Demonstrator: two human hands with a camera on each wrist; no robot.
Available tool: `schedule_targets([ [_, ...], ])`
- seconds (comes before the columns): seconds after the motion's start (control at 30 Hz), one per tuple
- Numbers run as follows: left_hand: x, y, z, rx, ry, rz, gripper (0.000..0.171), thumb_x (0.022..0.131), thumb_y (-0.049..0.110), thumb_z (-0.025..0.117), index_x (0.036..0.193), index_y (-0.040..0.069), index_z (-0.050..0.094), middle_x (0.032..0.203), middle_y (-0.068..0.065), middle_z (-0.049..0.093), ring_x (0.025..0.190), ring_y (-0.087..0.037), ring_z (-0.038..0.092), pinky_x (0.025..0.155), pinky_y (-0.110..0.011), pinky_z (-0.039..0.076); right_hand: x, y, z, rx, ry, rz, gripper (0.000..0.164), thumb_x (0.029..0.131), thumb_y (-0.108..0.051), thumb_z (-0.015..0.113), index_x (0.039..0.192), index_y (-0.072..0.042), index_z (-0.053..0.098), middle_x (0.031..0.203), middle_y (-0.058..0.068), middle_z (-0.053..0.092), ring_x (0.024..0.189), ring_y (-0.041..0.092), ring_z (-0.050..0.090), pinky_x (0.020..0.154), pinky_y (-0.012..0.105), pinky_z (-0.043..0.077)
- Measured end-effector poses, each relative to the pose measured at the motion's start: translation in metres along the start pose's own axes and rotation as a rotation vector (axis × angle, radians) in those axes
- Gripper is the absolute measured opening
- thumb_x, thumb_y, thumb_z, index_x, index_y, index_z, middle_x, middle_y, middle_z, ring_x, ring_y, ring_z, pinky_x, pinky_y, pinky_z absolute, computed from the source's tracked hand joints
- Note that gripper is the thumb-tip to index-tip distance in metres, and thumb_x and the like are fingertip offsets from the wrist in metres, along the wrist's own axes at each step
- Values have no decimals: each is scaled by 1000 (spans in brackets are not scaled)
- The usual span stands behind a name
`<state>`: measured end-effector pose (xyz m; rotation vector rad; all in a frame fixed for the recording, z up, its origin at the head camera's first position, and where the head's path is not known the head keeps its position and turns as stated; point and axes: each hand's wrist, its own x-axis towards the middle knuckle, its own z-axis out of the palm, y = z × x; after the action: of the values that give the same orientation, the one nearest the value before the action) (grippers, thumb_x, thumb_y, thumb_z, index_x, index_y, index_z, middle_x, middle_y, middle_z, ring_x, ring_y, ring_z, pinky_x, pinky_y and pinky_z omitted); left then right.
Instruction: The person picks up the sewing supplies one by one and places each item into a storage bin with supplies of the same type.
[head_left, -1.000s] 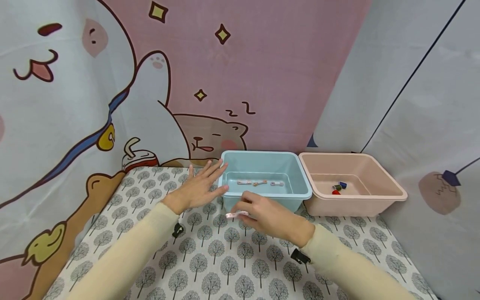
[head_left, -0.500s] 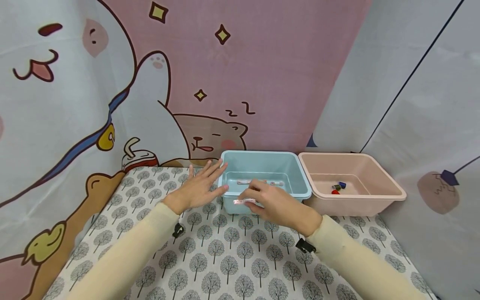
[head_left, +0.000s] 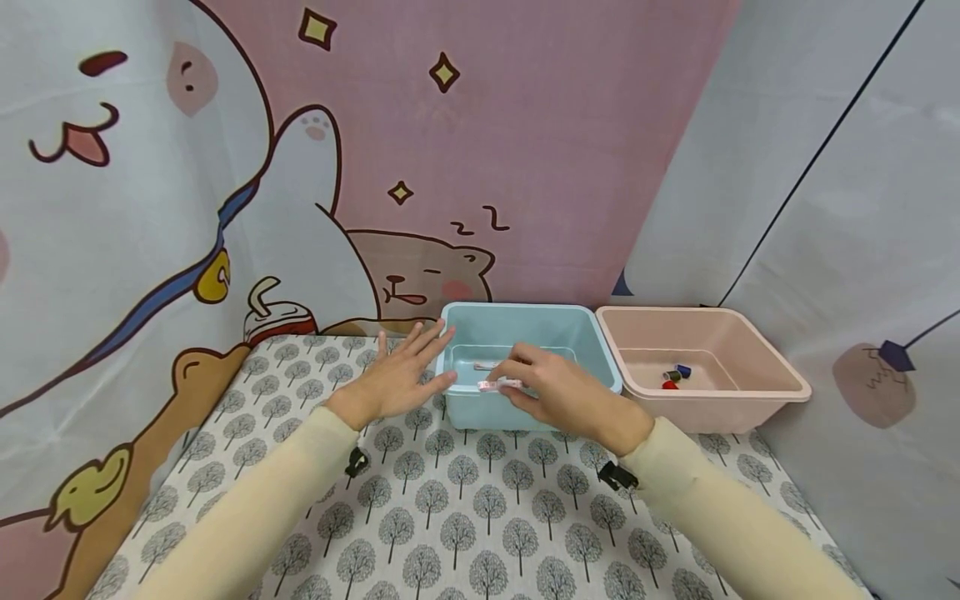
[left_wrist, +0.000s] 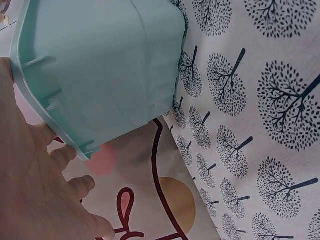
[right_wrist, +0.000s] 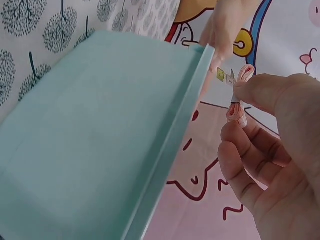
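Note:
My right hand [head_left: 566,398] pinches a small folded pink measuring tape [head_left: 498,385] between thumb and fingers, just over the front rim of the light blue bin [head_left: 532,414]. In the right wrist view the folded tape [right_wrist: 240,100] shows looped ends and a band round its middle. Spread and nearly straight, the fingers of my left hand [head_left: 393,379] lie at the bin's left rim; the left wrist view has several fingertips against its edge. A small pale strip [head_left: 485,367] lies inside the blue bin. My right hand hides other parts of the bin's floor.
To the right stands a peach bin [head_left: 712,396] holding a blue spool [head_left: 682,371], a dark green spool [head_left: 672,377] and a red spool [head_left: 670,385]. A tree-print cloth [head_left: 435,517] covers the table. Behind hangs a cartoon-print curtain [head_left: 562,150].
My right hand has moved forward and a little right with the measuring tape, from before the blue bin to over its front rim. My left hand has stayed in place.

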<state>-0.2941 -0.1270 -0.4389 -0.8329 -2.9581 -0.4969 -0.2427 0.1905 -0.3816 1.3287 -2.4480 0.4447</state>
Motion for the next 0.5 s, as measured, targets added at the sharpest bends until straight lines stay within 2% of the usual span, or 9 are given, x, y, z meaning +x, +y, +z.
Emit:
schedule_targets([
  [0.1, -1, 0, 0, -2, 0, 0, 88, 118, 76, 38, 190, 31, 15, 200, 0, 9, 185, -41, 6, 135, -91, -11, 1, 4, -3, -19, 23, -1, 25, 104, -9, 89, 127, -17, 86, 108, 1, 75, 83, 9, 74, 74, 19, 65],
  [0.27, -2, 1, -1, -1, -4, 1, 86, 119, 75, 37, 189, 35, 10, 200, 0, 9, 185, -40, 6, 135, -90, -11, 4, 14, -8, -23, 42, 1, 23, 104, -9, 89, 126, -18, 87, 107, 1, 75, 82, 14, 75, 72, 24, 64],
  [0.5, -1, 2, 0, 17, 3, 0, 84, 119, 74, 38, 189, 38, 9, 200, 1, 9, 185, -40, 7, 135, -91, -9, 8, 28, -16, -16, 10, 53, 22, 106, -13, 88, 127, -19, 87, 108, -1, 76, 84, 16, 74, 73, 27, 64],
])
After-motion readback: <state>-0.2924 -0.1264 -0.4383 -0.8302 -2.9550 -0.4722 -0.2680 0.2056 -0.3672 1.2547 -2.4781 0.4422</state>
